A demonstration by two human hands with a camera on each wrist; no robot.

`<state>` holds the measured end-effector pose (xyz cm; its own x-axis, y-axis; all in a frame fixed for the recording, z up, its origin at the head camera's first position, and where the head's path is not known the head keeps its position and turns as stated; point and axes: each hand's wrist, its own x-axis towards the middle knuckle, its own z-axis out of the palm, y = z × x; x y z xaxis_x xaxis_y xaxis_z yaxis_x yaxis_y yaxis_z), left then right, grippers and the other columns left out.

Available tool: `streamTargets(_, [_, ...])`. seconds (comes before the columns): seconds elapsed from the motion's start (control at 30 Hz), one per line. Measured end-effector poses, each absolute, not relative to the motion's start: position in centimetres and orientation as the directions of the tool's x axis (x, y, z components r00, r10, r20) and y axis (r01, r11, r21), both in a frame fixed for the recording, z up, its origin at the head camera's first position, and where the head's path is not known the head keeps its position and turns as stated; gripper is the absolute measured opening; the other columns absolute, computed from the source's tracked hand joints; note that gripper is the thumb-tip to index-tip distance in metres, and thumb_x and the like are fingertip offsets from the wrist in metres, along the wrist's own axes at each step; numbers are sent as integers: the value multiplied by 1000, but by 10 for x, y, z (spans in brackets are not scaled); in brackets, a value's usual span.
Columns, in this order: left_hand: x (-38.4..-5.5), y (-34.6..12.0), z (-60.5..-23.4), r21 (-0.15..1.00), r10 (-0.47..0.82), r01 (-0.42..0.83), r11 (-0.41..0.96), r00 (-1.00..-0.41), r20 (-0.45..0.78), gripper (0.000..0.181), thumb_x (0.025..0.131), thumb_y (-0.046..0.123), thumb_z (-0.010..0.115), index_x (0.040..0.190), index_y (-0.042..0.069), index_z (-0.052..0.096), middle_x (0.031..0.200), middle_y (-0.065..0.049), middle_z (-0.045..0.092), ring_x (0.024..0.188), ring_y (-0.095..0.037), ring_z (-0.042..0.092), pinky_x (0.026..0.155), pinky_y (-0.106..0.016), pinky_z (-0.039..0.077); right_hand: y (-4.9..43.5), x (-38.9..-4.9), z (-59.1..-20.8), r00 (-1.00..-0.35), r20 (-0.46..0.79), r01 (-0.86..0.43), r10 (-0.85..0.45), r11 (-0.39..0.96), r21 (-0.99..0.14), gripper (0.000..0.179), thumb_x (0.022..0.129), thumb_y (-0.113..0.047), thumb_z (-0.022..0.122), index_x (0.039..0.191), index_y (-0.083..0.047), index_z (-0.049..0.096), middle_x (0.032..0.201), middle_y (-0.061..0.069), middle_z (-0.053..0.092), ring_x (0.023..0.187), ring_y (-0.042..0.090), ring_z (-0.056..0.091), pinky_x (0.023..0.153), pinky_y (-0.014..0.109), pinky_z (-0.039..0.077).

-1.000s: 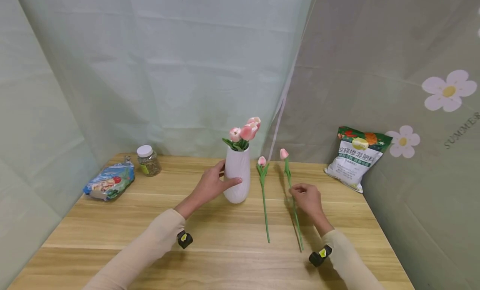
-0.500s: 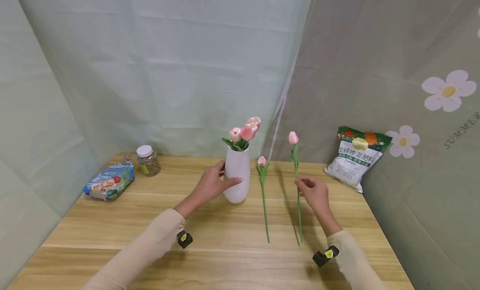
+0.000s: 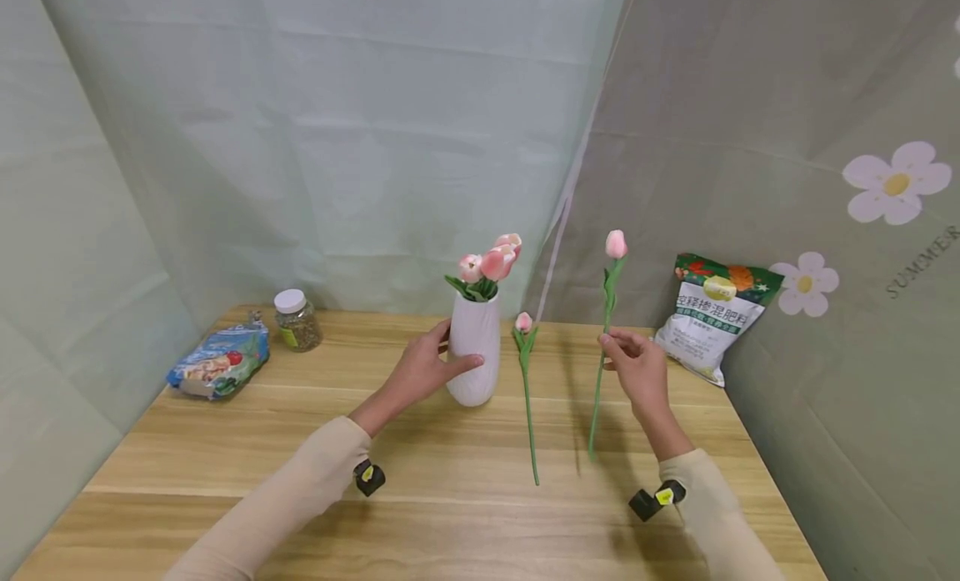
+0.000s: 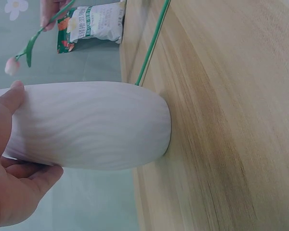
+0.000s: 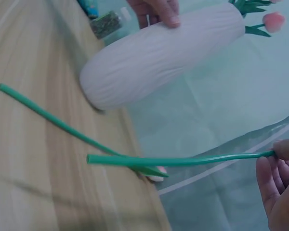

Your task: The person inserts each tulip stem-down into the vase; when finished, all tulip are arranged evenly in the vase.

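A ribbed white vase (image 3: 476, 348) stands upright on the wooden table with several pink tulips (image 3: 491, 264) in its mouth. My left hand (image 3: 424, 368) grips the vase from its left side, thumb across the front and fingers behind, as the left wrist view also shows. My right hand (image 3: 637, 366) pinches the green stem of a single pink tulip (image 3: 609, 293) between thumb and fingertips. That tulip is held nearly upright, bloom on top; in the right wrist view its stem end (image 5: 94, 159) is raised off the table. Another pink tulip (image 3: 527, 381) lies between the vase and my right hand.
At the back left are a clear jar with a white lid (image 3: 297, 321) and a blue printed bag (image 3: 221, 360). A white and green fertilizer bag (image 3: 712, 318) leans on the wall at the right. Cloth-covered walls border the table (image 3: 450, 514).
My right hand has lifted the tulip off the table and moved it up and to the right, tilting it more upright. The left hand and the vase have stayed in place.
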<state>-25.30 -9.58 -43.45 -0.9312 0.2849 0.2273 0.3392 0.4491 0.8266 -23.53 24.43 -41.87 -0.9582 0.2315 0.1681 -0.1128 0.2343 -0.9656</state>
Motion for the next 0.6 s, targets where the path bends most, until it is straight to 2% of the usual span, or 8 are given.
streamTargets(0.23, [-255,-96,-434,827,282,329,456,-935,217,83,88,48,79,152,9,45,145,-13,58,130,-30,59,106,-49,52,241,-241,-410,-928,262,-230,264,144,-962,37,97,-19,73,119,10,66,88,-7,71,78,7,67,66,23,62])
streamTargets(0.4, [-255,-96,-435,824,284,332,458,-934,218,82,88,47,79,151,8,46,144,-13,58,129,-31,60,105,-49,53,238,-243,-403,-902,312,-307,299,64,-949,27,94,-11,75,110,10,68,84,-4,71,74,8,67,64,25,63])
streamTargets(0.6, [-256,-96,-436,824,288,338,455,-931,223,83,87,48,80,151,7,46,144,-14,58,129,-31,60,105,-50,53,237,-244,-395,-887,335,-343,318,33,-939,23,93,-7,75,107,10,69,82,-4,70,73,7,67,66,26,63])
